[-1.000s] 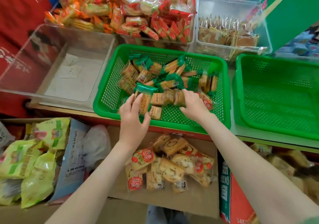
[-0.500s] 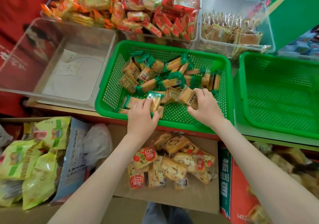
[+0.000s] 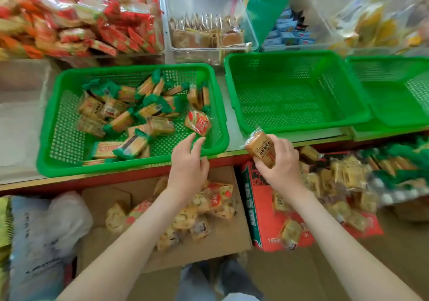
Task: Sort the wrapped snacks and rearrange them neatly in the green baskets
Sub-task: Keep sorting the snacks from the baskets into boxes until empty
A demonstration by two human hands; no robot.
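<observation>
A red-edged shelf (image 3: 104, 178) is seen beyond both hands, with clear bins (image 3: 209, 52) behind it. Wrapped snacks (image 3: 130, 115) are heaped in the green basket (image 3: 58, 161) ahead-left of the left hand (image 3: 188, 163), whose relaxed, extended fingers are held over its near rim, gripping nothing. A brown wrapped snack (image 3: 258, 146) is gripped in the right hand (image 3: 281, 163), just before a second green basket (image 3: 278, 105). A cardboard box (image 3: 232, 233) is seen beneath the left wrist.

Our counter (image 3: 313, 135) is pretty packed, so we're going off the snack-filled green basket (image 3: 130, 167) sitting at its front edge. Just right of it we've got an empty green basket (image 3: 299, 105), then a further green basket (image 3: 394, 101) past that. Behind it there's two clear bins of packets (image 3: 167, 22), plus a see-through tub (image 3: 21, 115) on its left.
</observation>
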